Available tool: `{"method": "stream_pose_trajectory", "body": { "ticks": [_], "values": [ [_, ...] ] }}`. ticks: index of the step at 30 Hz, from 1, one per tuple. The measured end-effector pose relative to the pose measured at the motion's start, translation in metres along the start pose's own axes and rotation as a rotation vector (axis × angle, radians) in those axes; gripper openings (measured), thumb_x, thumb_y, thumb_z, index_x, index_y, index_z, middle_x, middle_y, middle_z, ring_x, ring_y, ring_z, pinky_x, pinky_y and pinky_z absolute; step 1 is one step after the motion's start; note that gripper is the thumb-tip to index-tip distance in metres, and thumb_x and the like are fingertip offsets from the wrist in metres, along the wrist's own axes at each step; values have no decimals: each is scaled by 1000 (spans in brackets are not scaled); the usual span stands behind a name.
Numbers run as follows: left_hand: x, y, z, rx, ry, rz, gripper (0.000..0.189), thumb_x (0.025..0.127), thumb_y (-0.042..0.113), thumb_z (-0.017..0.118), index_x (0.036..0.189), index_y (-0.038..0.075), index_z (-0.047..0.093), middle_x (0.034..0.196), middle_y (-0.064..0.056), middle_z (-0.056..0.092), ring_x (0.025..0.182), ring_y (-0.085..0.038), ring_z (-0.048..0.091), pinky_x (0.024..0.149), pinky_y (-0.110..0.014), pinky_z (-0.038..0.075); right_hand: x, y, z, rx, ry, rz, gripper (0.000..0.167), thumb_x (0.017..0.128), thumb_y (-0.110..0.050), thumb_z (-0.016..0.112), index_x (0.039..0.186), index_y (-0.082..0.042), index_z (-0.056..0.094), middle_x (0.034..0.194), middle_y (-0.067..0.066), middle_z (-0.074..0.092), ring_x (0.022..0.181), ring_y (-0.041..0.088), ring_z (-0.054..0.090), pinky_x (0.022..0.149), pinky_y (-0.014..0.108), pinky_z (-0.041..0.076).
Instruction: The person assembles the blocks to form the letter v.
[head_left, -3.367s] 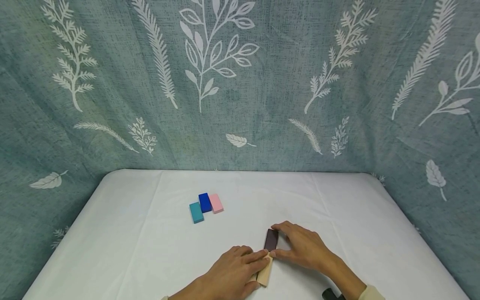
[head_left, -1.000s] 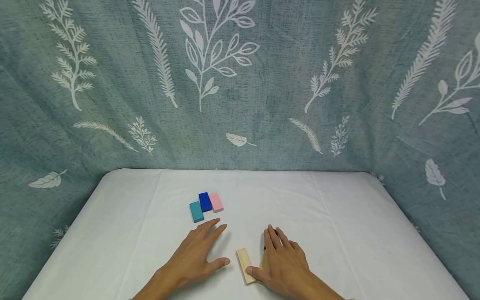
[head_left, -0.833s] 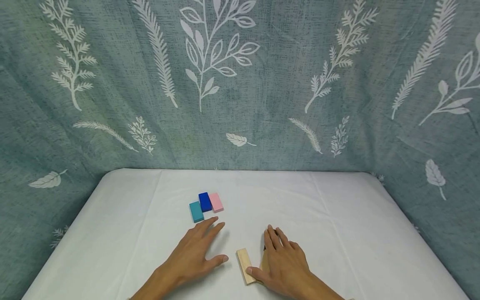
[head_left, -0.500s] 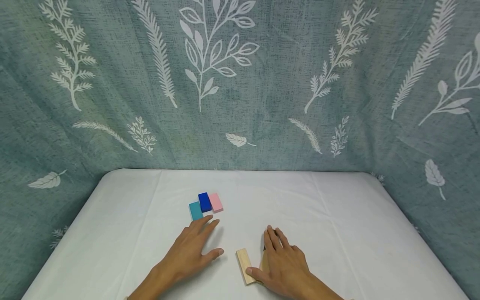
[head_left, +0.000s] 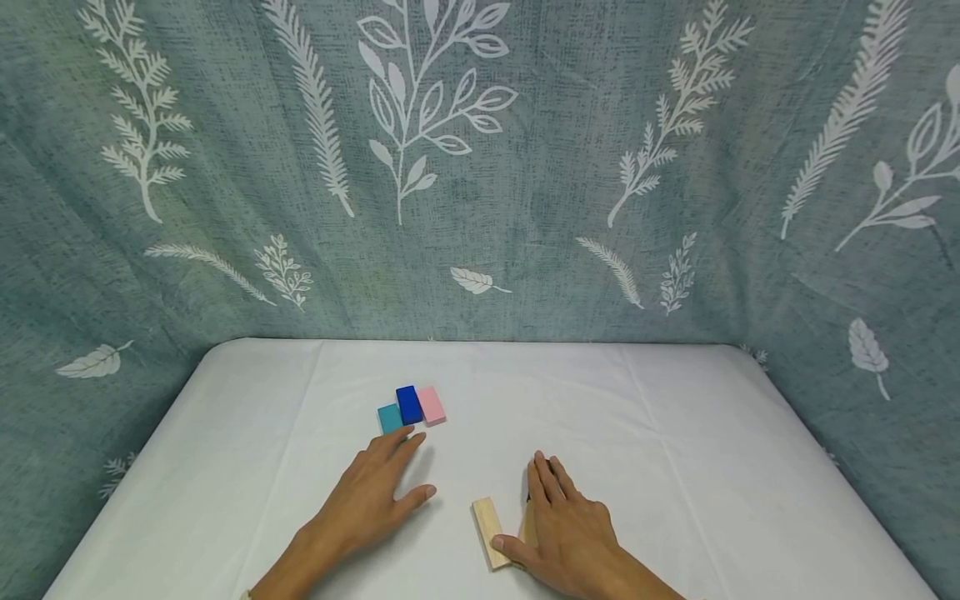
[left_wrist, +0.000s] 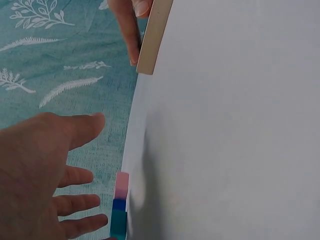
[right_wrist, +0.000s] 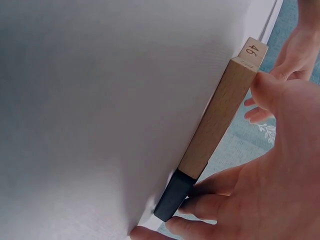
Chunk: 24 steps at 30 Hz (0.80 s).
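My left hand (head_left: 360, 500) hovers with spread fingers, holding nothing. Its fingertips are close to a teal block (head_left: 389, 417), part of which they cover in the head view; I cannot tell if they touch. Flat over the near blocks lies my right hand (head_left: 573, 533), fingers straight. Its thumb touches a pale wooden block (head_left: 486, 521). Beneath the palm shows the edge of a second wooden block (head_left: 528, 525). In the right wrist view this wooden block (right_wrist: 217, 120) stands end to end with a black block (right_wrist: 175, 195), beside the fingers. Another wooden end is marked "46" (right_wrist: 252, 51).
A blue block (head_left: 408, 405) and a pink block (head_left: 431, 406) lie side by side, against the teal one. White cloth (head_left: 675, 433) covers the table. A patterned green-blue curtain (head_left: 555, 167) hangs behind its far edge.
My left hand has left the wooden blocks and drifted left to the teal block. My right hand has gone from handling the dark block's sides to lying flat over the blocks, where it stays still.
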<state>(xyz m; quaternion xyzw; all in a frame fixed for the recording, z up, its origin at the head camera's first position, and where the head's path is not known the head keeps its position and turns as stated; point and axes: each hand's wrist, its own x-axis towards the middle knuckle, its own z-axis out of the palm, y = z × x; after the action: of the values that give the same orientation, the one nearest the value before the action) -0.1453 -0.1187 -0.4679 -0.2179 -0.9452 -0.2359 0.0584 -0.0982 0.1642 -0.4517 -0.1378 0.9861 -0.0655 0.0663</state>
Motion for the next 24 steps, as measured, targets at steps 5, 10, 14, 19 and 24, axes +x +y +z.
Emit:
{"method": "stream_pose_trajectory", "body": {
  "ticks": [5, 10, 14, 19, 24],
  "values": [
    [5, -11, -4, -34, 9, -23, 70, 93, 44, 72, 149, 9, 50, 154, -12, 44, 140, -32, 42, 109, -55, 38, 0, 0, 0, -4, -1, 6, 113, 86, -85, 43, 155, 4, 33, 164, 17, 26, 150, 33, 26, 77, 54, 54],
    [15, -25, -9, -70, 23, -48, 74, 90, 39, 76, 150, 6, 48, 153, -16, 44, 140, -37, 42, 108, -56, 39, 0, 0, -1, -8, -9, 2, 114, 86, -85, 42, 155, 4, 31, 164, 17, 26, 150, 33, 26, 76, 53, 55],
    [24, -35, -12, -95, 24, -82, 80, 88, 38, 79, 152, 5, 43, 153, -18, 42, 139, -38, 42, 108, -57, 39, 0, 0, -2, 1, -12, 1, 114, 86, -85, 41, 155, 4, 31, 164, 17, 26, 150, 33, 26, 76, 54, 56],
    [32, -45, -12, -111, 31, -116, 87, 85, 39, 81, 154, 6, 39, 155, -18, 40, 139, -38, 41, 109, -57, 37, -1, 0, -3, 12, -22, 6, 114, 86, -85, 43, 155, 4, 31, 164, 18, 25, 150, 34, 26, 79, 56, 55],
    [34, -51, -12, -112, 37, -143, 90, 84, 40, 82, 154, 3, 39, 154, -19, 40, 139, -39, 40, 109, -57, 37, 0, 1, -2, 15, -27, 3, 114, 86, -85, 43, 156, 4, 30, 164, 18, 24, 150, 34, 25, 82, 56, 55]
  ]
}}
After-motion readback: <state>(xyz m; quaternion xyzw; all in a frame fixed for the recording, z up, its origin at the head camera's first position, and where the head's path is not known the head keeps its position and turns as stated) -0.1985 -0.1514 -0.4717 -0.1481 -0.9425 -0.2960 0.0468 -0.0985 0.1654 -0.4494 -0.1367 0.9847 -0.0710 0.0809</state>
